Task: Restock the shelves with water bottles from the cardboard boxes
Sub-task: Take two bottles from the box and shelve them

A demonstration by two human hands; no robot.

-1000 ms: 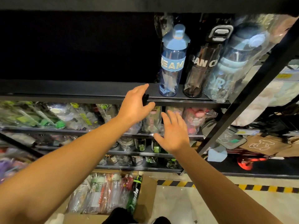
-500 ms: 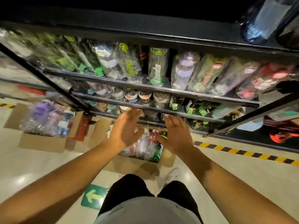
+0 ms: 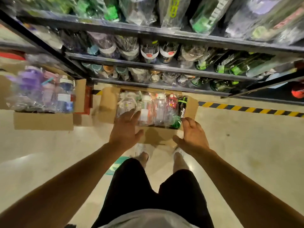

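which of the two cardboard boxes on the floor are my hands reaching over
The middle cardboard box, straight ahead of your feet, under both the left hand and right hand. The other box sits off left.

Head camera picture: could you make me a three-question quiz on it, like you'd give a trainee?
1. True or false: the left hand already grips a bottle.
2. Which bottle lies at the right end of the box in front of the person?
A. a purple one
B. the black bottle with green trim
C. a blue one
3. Fill in: the second box, on the left, stands on the ____.

Key:
1. False. Both it and the right hand are open, over the box's near edge.
2. B
3. floor
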